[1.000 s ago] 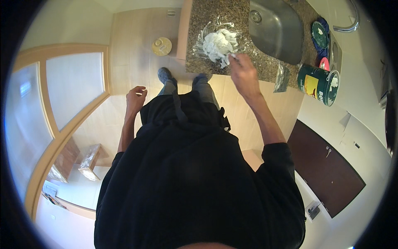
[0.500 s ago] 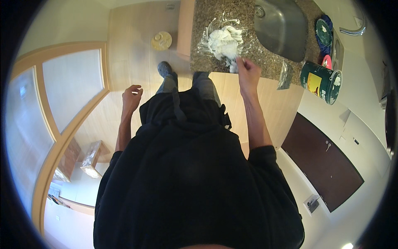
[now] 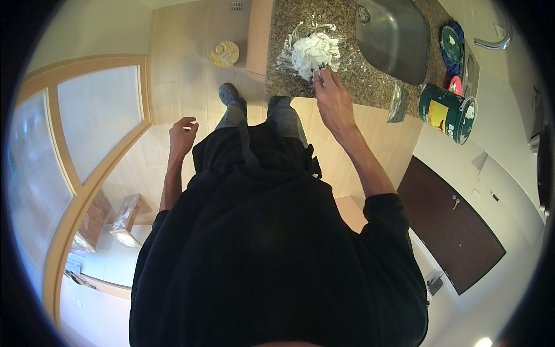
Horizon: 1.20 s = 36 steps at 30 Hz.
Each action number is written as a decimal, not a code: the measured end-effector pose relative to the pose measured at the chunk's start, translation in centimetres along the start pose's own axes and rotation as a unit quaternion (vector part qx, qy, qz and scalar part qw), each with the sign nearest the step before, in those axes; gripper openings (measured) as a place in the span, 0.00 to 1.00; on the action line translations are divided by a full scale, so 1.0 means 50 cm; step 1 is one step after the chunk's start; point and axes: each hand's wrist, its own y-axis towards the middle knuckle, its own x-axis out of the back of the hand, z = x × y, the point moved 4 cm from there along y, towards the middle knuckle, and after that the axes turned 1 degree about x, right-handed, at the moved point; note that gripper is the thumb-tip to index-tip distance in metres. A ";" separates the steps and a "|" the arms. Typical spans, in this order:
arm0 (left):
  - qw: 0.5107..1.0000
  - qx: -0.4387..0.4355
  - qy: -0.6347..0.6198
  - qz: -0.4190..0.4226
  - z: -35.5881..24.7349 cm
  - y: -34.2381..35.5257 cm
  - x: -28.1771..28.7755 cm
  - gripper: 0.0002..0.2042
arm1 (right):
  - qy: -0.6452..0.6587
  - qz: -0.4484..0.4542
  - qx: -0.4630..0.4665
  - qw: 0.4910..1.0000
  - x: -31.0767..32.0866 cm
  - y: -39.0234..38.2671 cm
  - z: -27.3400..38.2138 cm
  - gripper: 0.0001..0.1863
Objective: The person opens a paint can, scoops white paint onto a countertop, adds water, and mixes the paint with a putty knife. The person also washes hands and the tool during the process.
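A mound of thick white paste (image 3: 312, 53) sits on the speckled brown countertop (image 3: 286, 14), with smears around it. My right hand (image 3: 334, 101) reaches over the counter's near edge, its fingers bunched together at the near side of the paste. The fingers are closed; what they hold, if anything, is hidden behind them and the paste. My left hand (image 3: 183, 136) hangs at my left side, well away from the counter, with fingers loosely bent and apart and nothing evident in it.
Right of the paste is a steel sink (image 3: 396, 40). A green bucket (image 3: 442, 113) with white residue lies beyond a greyish flat strip (image 3: 397, 104) at the counter edge. A green lid (image 3: 452, 45) rests on blue cloth. A round yellowish object (image 3: 224, 53) is on the floor.
My right hand has moved left and farther over the counter, up against the paste. The pale streak by my fingers at the counter's near edge no longer shows. My left hand stays almost still.
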 end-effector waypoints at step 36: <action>0.998 -0.048 0.035 0.014 -0.038 0.079 0.057 0.14 | -0.046 -0.130 -0.008 0.990 -0.014 0.025 0.030 0.19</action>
